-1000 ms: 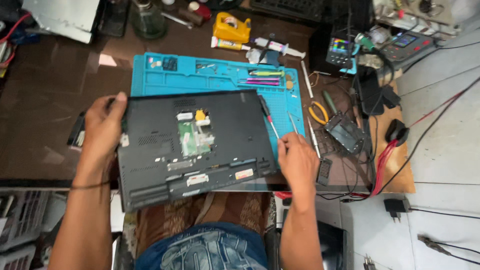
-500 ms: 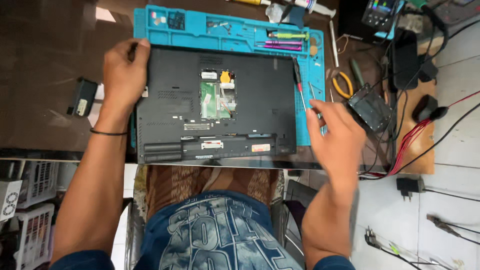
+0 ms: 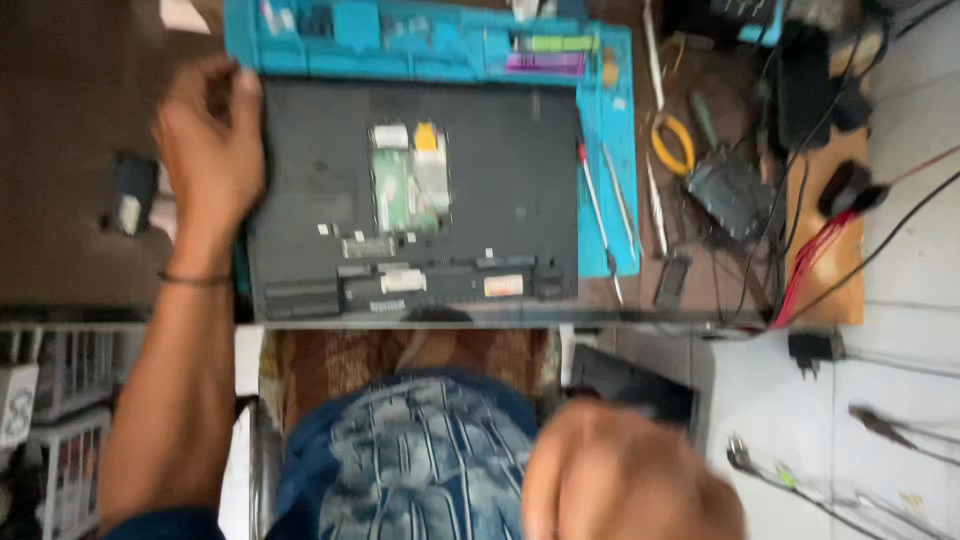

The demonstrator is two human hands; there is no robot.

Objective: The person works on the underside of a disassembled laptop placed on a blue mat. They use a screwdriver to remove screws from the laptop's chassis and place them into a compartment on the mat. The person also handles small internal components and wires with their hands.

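- Head view shows your left hand (image 3: 205,150) laid flat, fingers spread, on the left edge of the upturned laptop (image 3: 410,200).
- Your right hand (image 3: 625,475) hangs low near your lap, away from the table (image 3: 70,250); blurred, so you cannot tell its grip.
- You find the laptop on the blue mat (image 3: 610,150), at the table's near edge.
- Judge it stiff, fairly heavy, with an exposed, fragile green board (image 3: 410,185); grip both short edges.
- Its long axis runs left to right.

Blue repair mat (image 3: 610,150) at 12, red-handled screwdriver (image 3: 597,215) and yellow-handled pliers (image 3: 672,145) at 2, black cables (image 3: 880,250) at 3.
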